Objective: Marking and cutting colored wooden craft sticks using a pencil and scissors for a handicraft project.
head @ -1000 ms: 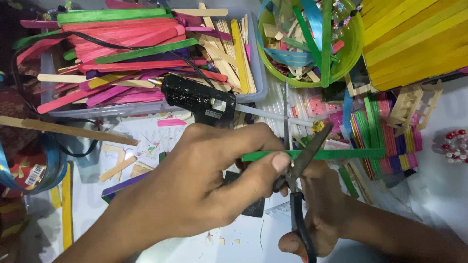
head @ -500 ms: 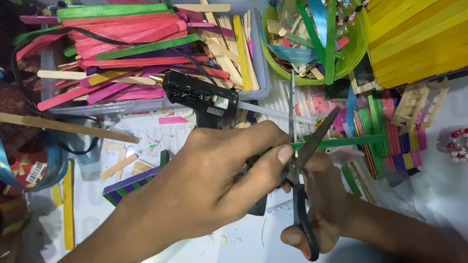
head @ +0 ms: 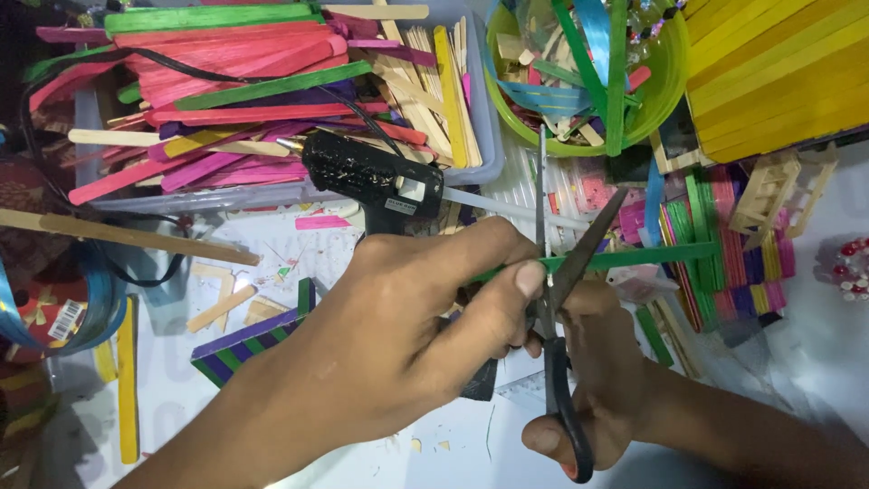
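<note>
Two hands are working: left hand (head: 389, 335) still pinching the green stick (head: 634, 257), right hand (head: 597, 380) gripping scissors (head: 557, 308), blades now spreading wider over the littered desk (head: 272, 249)

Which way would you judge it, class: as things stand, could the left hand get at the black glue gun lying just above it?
Probably yes. The glue gun lies just beyond the left hand, with nothing between them. But that hand is pinching the green stick between the open blades of the scissors in the right hand, so it must let go first.

Left hand (head: 398, 335) pinching green stick (head: 634, 257), right hand (head: 588, 380) working open scissors (head: 557, 299), perhaps cutting
</note>
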